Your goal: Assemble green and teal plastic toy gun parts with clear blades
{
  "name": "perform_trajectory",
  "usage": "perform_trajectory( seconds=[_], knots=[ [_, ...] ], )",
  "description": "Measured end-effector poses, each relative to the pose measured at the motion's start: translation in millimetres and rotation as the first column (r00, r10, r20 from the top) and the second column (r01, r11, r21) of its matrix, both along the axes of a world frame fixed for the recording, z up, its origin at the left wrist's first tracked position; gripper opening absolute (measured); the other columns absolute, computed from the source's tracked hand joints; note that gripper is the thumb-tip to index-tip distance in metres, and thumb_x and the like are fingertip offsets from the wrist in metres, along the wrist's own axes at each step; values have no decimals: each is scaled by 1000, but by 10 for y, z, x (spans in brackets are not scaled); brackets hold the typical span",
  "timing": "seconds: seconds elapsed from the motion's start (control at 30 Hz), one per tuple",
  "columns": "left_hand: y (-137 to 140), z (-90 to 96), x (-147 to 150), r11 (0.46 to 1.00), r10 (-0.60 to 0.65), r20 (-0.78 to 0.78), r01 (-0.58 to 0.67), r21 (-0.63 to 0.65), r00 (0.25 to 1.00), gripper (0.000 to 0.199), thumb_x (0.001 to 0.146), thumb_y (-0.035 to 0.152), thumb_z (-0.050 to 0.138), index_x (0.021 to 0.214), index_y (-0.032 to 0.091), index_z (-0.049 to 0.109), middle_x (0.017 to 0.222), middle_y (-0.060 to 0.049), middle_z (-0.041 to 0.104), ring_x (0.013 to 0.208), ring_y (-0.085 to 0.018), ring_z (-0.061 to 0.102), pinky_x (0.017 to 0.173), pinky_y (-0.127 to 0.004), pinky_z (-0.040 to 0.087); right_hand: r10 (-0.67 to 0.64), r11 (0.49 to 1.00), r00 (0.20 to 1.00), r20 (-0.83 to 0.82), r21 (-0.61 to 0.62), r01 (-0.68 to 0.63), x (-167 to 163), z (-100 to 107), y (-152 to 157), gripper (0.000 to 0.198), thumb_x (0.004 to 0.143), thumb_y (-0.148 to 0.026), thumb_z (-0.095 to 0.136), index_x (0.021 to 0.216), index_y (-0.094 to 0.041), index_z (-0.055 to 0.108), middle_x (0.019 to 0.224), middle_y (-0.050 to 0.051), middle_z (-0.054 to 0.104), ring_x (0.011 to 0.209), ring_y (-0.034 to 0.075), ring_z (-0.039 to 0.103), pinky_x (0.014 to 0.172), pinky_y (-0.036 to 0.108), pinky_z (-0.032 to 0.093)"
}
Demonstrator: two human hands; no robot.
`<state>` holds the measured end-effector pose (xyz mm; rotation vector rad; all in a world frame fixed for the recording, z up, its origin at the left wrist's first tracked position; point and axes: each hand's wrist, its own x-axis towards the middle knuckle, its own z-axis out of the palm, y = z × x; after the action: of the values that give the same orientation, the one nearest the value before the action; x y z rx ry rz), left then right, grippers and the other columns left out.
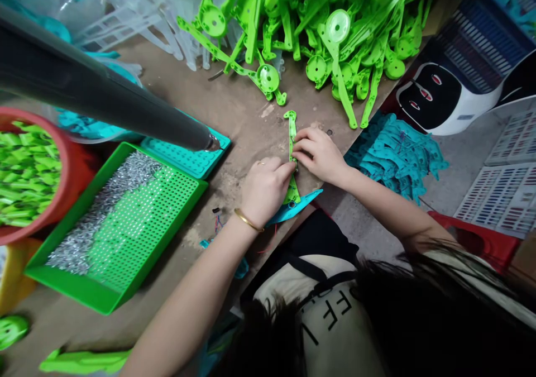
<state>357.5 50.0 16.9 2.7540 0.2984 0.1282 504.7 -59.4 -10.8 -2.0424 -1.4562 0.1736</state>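
A slim bright-green plastic part (292, 121) with a hooked end lies upright in the view near the worktable's edge. Its lower end meets a curved blue plastic piece (296, 209). My left hand (264, 190), with a gold bangle at the wrist, closes its fingers on the middle of the green part from the left. From the other side, my right hand (320, 154) has its fingertips pinched against the same part, a little higher. Whether a small piece sits between the right fingertips is hidden. Close to my left wrist are thin coloured wires (218, 223).
A black powered screwdriver (167, 115) slants in from the left. Below it are a green perforated tray (159, 237) of small screws and a blue tray (201, 167). Green parts (335, 47) heap at the back; a red tub (62, 184) stands left. Blue parts (393, 153) pile right.
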Motion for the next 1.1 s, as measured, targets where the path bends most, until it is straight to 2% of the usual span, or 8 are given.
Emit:
perform_trajectory(
  seconds=[0.1,0.23,0.37,0.57,0.77,0.93,1.1],
  knots=[
    [-6,5,35,1000,22,15,-22,1,1000,30,95,30,41,95,18,69,86,-9,65,83,-23,60,75,-34,44,37,999,999,7,-2,-37,4,20,-40,17,92,-26,52,91,-20,67,113,9,63,108,25,54,93,41,41],
    [-23,21,79,980,123,48,-114,-162,991,21,92,26,47,94,17,66,89,-7,66,86,-21,62,77,-31,46,74,997,995,-59,12,-74,-47,110,-143,19,91,-22,50,100,-21,66,115,9,63,113,23,55,95,40,40],
    [-21,38,93,958,173,30,-161,-237,984,16,89,24,49,90,18,64,87,-6,67,84,-20,62,78,-30,46,54,998,992,-112,38,-50,-140,169,-220,21,87,-17,50,101,-21,64,105,7,66,104,22,58,90,37,39],
    [9,68,60,947,187,-10,-183,-265,982,14,87,22,50,86,19,63,86,-6,67,81,-20,61,76,-30,45,70,997,983,-171,41,-64,-168,120,-184,15,91,-29,53,95,-21,65,95,5,67,94,20,59,85,35,38],
    [-23,61,29,950,232,-11,-229,-213,973,12,85,20,50,86,19,63,84,-5,67,80,-20,61,74,-31,44,63,997,972,-228,52,-52,-183,109,-144,13,90,-28,57,91,-20,66,90,3,67,87,17,61,82,32,38],
    [-86,17,6,958,243,-12,-241,-155,970,14,87,22,50,86,18,63,83,-6,66,81,-21,61,72,-31,43,20,1000,979,-203,19,-17,-217,100,-137,11,90,-26,55,87,-20,64,86,3,66,84,17,59,82,32,38],
    [-178,34,-62,979,203,4,-203,-6,979,23,94,26,44,92,17,65,84,-9,64,83,-24,59,72,-34,41,25,1000,989,-146,21,-22,-219,82,-125,10,87,-21,53,81,-19,60,81,3,63,79,17,56,78,32,39]
  ],
)
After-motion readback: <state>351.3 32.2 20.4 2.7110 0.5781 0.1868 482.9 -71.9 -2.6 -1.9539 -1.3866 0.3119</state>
